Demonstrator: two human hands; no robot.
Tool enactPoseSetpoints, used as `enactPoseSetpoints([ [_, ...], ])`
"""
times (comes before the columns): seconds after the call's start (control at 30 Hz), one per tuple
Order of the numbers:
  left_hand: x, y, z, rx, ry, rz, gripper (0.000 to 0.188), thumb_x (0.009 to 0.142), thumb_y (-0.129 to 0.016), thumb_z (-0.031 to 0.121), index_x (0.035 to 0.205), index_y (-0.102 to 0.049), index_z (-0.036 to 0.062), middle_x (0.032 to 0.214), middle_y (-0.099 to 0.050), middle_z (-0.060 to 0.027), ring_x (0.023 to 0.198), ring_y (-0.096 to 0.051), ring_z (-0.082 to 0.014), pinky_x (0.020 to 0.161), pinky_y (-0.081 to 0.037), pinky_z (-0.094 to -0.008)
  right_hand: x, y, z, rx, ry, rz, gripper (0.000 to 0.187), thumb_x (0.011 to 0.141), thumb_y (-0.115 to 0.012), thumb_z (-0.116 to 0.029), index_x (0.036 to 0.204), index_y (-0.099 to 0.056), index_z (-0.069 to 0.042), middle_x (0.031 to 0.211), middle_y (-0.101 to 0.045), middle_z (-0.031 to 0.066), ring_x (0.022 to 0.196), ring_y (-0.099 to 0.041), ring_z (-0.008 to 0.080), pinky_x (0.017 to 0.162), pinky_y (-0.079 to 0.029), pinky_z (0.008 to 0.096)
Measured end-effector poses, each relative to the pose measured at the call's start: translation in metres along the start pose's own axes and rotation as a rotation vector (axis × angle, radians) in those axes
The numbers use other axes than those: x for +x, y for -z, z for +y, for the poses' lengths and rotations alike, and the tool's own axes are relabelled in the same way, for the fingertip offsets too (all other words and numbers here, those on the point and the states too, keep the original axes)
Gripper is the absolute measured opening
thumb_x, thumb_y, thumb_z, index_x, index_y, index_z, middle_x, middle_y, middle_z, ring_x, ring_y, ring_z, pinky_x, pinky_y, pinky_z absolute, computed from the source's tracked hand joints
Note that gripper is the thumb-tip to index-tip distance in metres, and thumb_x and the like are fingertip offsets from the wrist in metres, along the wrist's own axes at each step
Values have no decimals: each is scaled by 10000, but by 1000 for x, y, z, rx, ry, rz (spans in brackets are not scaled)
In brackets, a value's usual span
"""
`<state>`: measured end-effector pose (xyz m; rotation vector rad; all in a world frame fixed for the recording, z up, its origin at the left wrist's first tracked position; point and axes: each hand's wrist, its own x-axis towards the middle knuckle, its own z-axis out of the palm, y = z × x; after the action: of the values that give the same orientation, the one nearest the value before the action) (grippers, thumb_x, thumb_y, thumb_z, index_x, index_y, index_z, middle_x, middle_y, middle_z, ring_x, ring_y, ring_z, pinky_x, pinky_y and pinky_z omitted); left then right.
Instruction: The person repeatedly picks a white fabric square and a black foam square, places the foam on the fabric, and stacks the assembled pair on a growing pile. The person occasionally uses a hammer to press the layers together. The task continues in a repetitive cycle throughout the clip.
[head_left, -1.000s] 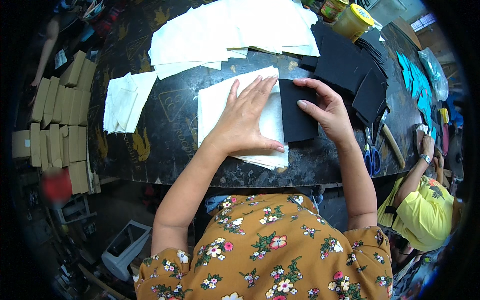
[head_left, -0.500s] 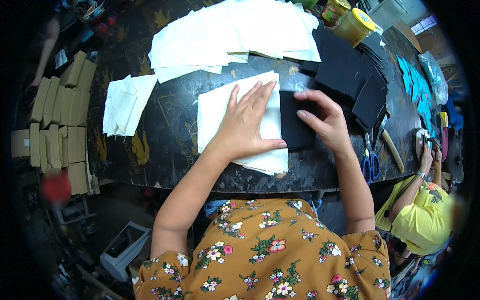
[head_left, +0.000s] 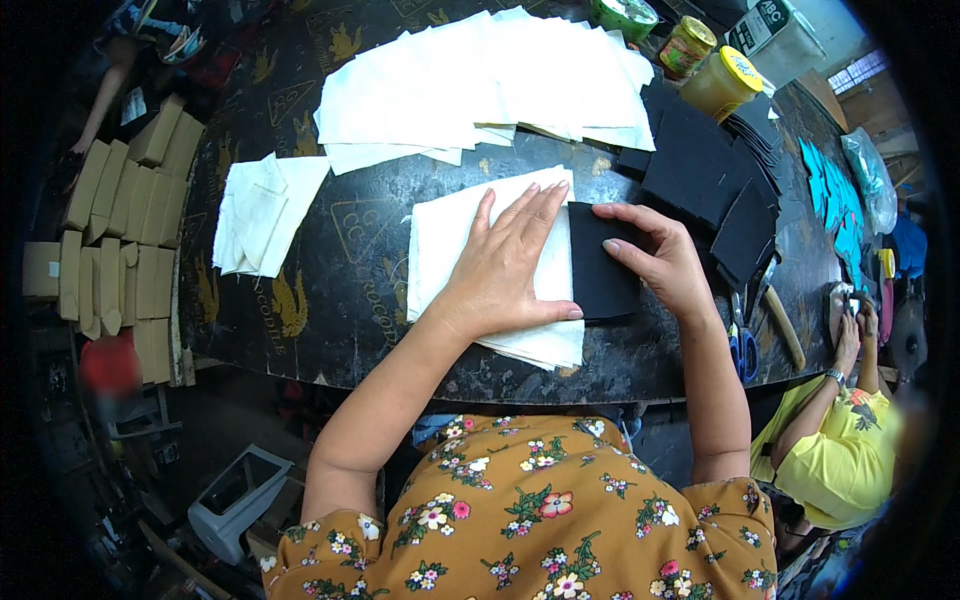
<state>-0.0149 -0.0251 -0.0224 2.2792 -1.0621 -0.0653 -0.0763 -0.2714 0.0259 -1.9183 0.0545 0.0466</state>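
Observation:
My left hand [head_left: 507,270] lies flat on a stack of white cloth pieces [head_left: 438,240], fingers stretched and thumb spread toward the stack's right edge. Beside that edge is a flat black piece [head_left: 600,285], its left side meeting or slipping under the white cloth; I cannot tell which. My right hand [head_left: 665,258] is curled at the black piece's right side, index finger by the far edge and thumb on top. Its other fingers are mostly hidden.
Overlapping white cloth pieces [head_left: 480,85] fan across the far table, with a smaller pile [head_left: 262,215] at left. Black pieces [head_left: 700,170], scissors [head_left: 742,345] and a wooden-handled tool [head_left: 785,328] lie at right. Jars [head_left: 722,88] stand behind. A person in yellow [head_left: 835,450] works at far right.
The whole view has shifted, so the table and everything on it sit slightly lower. Both hands keep nearly the same pose on the white cloth and the black piece.

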Motion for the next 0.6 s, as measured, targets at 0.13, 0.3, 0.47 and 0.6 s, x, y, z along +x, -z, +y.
enactPoseSetpoints([
  [0.13,-1,2,0,20,-22,-7,1378,660,-837,796,1721,-262,131,1704,-398,-235,1617,-336,-364,1347,-91,-616,0,-2,-3,-97,-13,-7,442,883,-826,-51,1321,-769,-51,1268,-730,96,1170,-671,200,1068,-523,354],
  [0.3,0,6,3,95,-51,-46,1309,687,-844,762,1692,-331,98,1709,-397,-214,1626,-313,-368,1330,-97,-638,-4,-18,-4,-668,378,251,487,748,-905,-86,1220,-804,-150,1359,-622,163,1276,-582,377,1060,-503,473],
  [0.47,4,21,6,-44,-38,-56,1264,716,-853,678,1685,-320,64,1693,-401,-241,1612,-331,-381,1321,-120,-636,-7,-29,-5,-692,525,34,407,825,-836,-113,1216,-726,-78,1242,-687,110,1210,-641,349,1056,-480,486],
  [0.6,28,52,-11,-258,7,-34,839,835,-865,356,1540,-537,42,1509,-608,-250,1417,-590,-390,1221,-431,-512,-1,-18,-9,-507,466,19,419,857,-836,-111,1254,-716,-54,1218,-717,138,1155,-666,370,1030,-505,461],
])
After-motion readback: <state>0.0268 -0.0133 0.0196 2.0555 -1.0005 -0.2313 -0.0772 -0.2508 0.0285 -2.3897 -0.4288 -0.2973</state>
